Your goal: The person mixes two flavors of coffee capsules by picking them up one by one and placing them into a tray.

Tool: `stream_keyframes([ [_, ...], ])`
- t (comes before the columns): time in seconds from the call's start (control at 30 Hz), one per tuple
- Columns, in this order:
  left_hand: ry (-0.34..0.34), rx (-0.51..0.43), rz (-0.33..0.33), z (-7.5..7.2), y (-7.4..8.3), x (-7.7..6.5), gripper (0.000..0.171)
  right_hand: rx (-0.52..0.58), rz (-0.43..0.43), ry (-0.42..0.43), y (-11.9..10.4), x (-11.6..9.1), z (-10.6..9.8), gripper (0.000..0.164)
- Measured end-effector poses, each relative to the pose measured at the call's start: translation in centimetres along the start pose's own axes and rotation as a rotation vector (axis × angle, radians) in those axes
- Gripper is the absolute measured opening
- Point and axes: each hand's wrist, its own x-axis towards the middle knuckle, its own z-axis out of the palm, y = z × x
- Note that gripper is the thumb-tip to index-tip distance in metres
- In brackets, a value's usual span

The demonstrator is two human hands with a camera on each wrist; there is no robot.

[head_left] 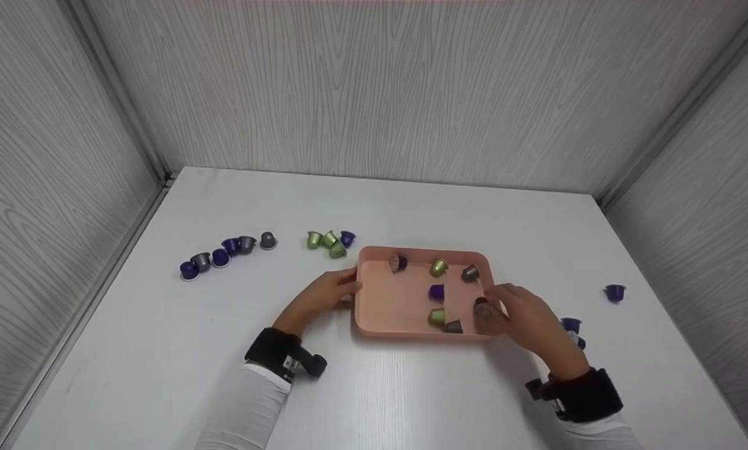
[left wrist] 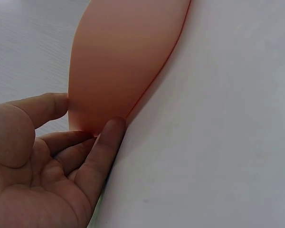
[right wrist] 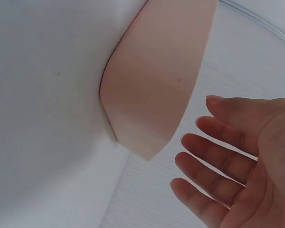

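A shallow pink tray with rounded corners lies on the white table, holding several coffee capsules. Among these are a green capsule, a purple capsule and a grey capsule. My left hand grips the tray's left side, thumb at the rim and fingertips against the outer wall. Over the tray's right rim is my right hand; in the right wrist view its loosely bent fingers hold nothing and stand apart from the wall. A dark capsule is partly hidden beside its fingertips.
A row of purple and grey capsules lies at the left. Behind the tray's left corner sits a cluster of green capsules with one purple capsule. Farther right are a lone purple capsule and others beside the right wrist.
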Motion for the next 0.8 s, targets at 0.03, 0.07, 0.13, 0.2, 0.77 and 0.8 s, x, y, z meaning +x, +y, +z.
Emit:
stream_keyframes([
  [0.03,-0.002,-0.005,0.000,0.0,0.0,0.0,0.053,-0.007,0.004,0.008,0.2,-0.2,0.0,0.031],
  [0.07,-0.003,-0.008,-0.004,0.0,0.0,0.0,0.054,-0.015,0.006,0.013,0.4,-0.4,0.0,0.032],
  [0.13,-0.006,-0.008,-0.001,0.1,-0.1,0.0,0.054,-0.034,0.020,0.024,0.9,-0.7,0.1,0.034],
  [0.2,-0.011,-0.008,-0.002,0.0,-0.2,0.1,0.054,-0.042,0.042,0.028,1.2,-1.0,0.0,0.038],
  [0.77,-0.010,-0.015,0.011,-0.1,-0.2,0.1,0.055,-0.080,0.211,-0.079,4.7,-3.5,-1.4,0.073],
  [0.8,-0.011,-0.012,0.012,-0.1,-0.3,0.1,0.055,-0.084,0.224,-0.088,4.9,-3.5,-1.5,0.074],
])
